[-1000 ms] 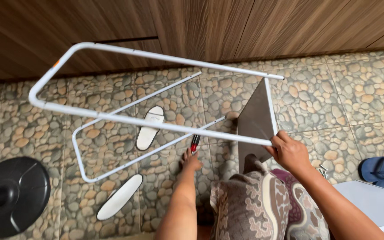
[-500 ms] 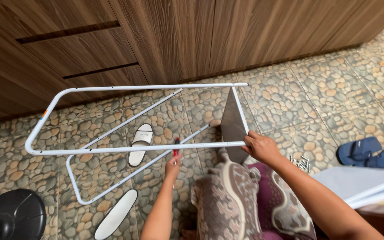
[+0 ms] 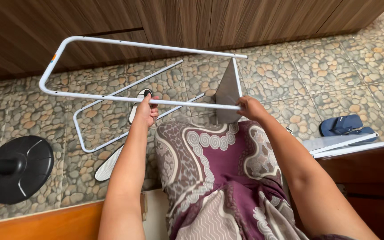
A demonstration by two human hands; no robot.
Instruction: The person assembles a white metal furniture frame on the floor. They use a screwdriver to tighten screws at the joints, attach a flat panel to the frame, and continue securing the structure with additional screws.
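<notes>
A person is looking down at their own two hands, which are holding a white tubular metal frame [image 3: 112, 66] above a floor [image 3: 334, 66] of pebble-patterned tiles. The left hand [image 3: 146, 112] is gripping the near tube of the frame, fingers curled tight around it. The right hand [image 3: 250, 108] is holding the same tube farther along, at its end, where a grey triangular panel [image 3: 228, 93] is standing off the frame; its fingers are wrapped around the tube too.

The frame is being held roughly level and off the ground, its far rail running in front of dark wooden cabinet doors [image 3: 178, 22]. A second, smaller white frame [image 3: 90, 140] is lying flat on the floor just under the first (it is not touching either hand), with a pair of white slippers [image 3: 107, 166] beside and beneath it.

To handle the frame well, both hands would seem best kept spread apart on the tube as they are, so the long far end is not dipping or swinging into the cabinets.

The person's lap is covered in purple and cream patterned cloth [image 3: 218, 178]. A black round fan base [image 3: 16, 169] is sitting at the left, blue sandals [image 3: 345, 125] at the right.
</notes>
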